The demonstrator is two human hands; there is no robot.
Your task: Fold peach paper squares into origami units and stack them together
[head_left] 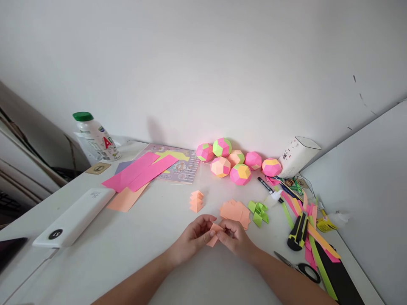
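Observation:
My left hand [194, 237] and my right hand [235, 238] meet low in the middle of the view. Between their thumbs and fingers they pinch one small piece of peach paper [215, 235], partly hidden by the fingertips. Just beyond my right hand lies a pile of flat peach paper pieces [237, 211]. A stack of folded peach pieces [196, 201] stands beyond my left hand. To the right of the pile sit several folded green paper pieces [258, 212].
Several many-sided paper balls [241, 174] line the wall. Scissors [300, 267], a utility knife [298, 232] and paper strips [321, 241] lie at right, near a glue bottle [332, 221]. Pink sheets [140, 173], a white power bank [74, 216] and a green-capped bottle [95, 137] occupy the left.

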